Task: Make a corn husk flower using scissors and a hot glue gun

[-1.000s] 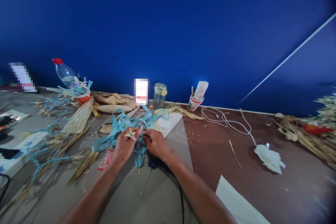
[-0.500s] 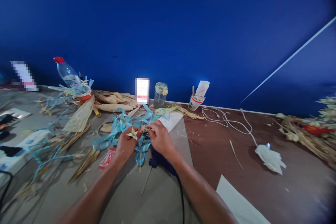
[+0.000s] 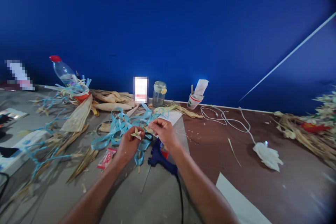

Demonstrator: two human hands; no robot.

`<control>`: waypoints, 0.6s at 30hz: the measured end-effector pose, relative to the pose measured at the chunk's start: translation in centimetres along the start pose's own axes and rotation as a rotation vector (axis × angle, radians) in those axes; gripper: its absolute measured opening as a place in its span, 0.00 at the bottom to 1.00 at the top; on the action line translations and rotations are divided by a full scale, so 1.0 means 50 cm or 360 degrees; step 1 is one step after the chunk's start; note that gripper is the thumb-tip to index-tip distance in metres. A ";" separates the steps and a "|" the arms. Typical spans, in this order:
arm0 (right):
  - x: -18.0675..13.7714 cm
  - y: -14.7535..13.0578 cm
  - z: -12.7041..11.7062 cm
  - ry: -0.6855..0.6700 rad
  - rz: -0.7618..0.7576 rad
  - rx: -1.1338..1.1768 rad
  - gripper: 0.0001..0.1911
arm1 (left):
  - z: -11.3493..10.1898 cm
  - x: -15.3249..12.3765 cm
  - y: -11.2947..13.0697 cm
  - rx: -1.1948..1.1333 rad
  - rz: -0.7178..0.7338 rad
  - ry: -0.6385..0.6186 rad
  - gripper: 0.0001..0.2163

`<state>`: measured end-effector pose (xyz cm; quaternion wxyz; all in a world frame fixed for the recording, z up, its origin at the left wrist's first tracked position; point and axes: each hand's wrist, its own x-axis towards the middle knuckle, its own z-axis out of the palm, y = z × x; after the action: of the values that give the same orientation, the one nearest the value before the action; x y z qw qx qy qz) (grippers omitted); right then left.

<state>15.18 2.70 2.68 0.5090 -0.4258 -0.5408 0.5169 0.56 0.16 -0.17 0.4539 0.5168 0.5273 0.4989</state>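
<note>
Location: we have the pale flower (image 3: 136, 133) in the left hand (image 3: 128, 144), above the surface (image 3: 123, 199) and in front of the loose blue ribbon (image 3: 115, 131). Left grip: clamped on the flower, fingertips closed around its base. Right hand (image 3: 165, 134): raised just beside the left, fingers curled inward; we cannot tell whether its grip is together on anything.

Caution, petals: we judge them thin and easily creased. Excess pressure from the left grip, or a knock from the right fingers, could bend or tear one.

Caution, snagging: the ribbon lies in loops close behind both hands, and a black loop (image 3: 148, 136), apparently a handle, shows between them. A careless sideways movement could catch either and jerk the flower out of our grip.

Caution, burns: the blue tool (image 3: 160, 159) on the surface near the right forearm appears to be a glue gun. If it is hot, lowering the wrist could bring skin against its tip; dragging its black cord (image 3: 181, 196) could shift it.

Orientation: the flower's open face points upward, toward our view, with petals spread to the sides. Its long axis we cannot establish, since the fingers conceal any stem.
</note>
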 end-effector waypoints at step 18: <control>-0.008 -0.020 -0.008 -0.0276 0.0077 -0.0072 0.15 | -0.003 -0.010 -0.002 -0.0171 0.0063 -0.0329 0.12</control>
<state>15.68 2.24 3.62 0.4378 -0.4038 -0.5840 0.5515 0.41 -0.35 -0.28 0.5230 0.5507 0.4397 0.4794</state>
